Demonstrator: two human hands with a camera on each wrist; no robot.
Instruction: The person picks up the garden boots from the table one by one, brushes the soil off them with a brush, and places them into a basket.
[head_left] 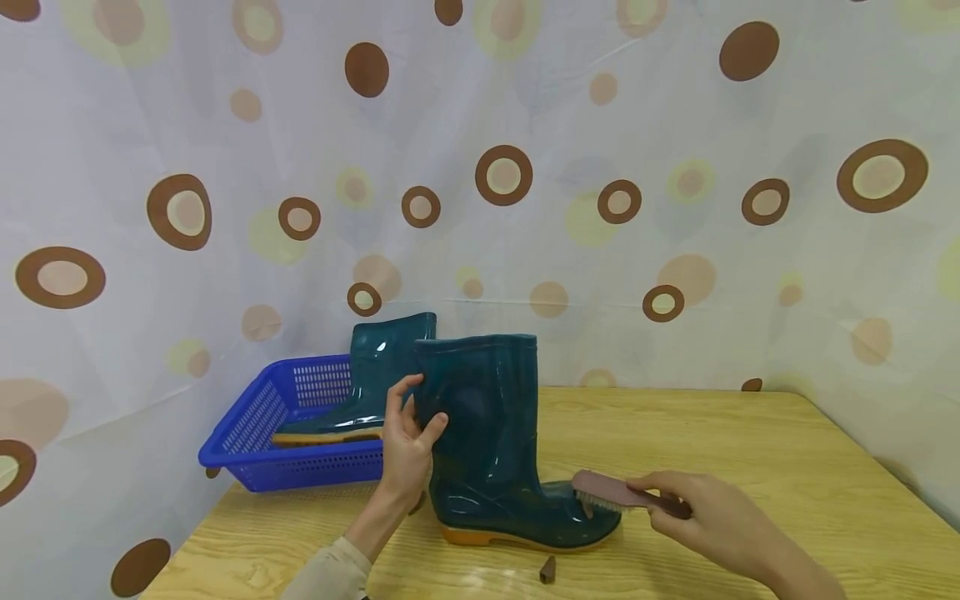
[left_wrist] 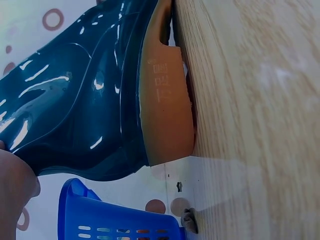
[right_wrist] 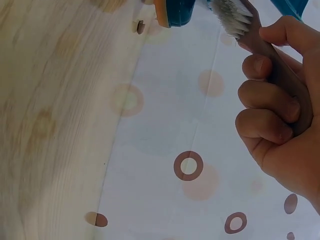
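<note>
A dark green rubber boot (head_left: 483,425) with an orange-tan sole stands upright on the wooden table. My left hand (head_left: 408,442) grips the back of its shaft, thumb on the near side. In the left wrist view the boot's heel (left_wrist: 167,110) meets the tabletop, and only part of that hand shows at the left edge. My right hand (head_left: 712,517) holds a scrub brush (head_left: 603,490) by its handle, fingers curled round it in the right wrist view. The brush's pale bristles (right_wrist: 231,17) face the boot's toe; whether they touch it is hard to tell. A brownish smear (head_left: 587,508) marks the toe.
Behind on the left, a blue plastic basket (head_left: 300,475) holds a second green boot (head_left: 386,375). A small brown lump (head_left: 548,570) lies on the table (head_left: 712,433) in front of the boot. A dotted curtain (head_left: 570,108) hangs behind the table.
</note>
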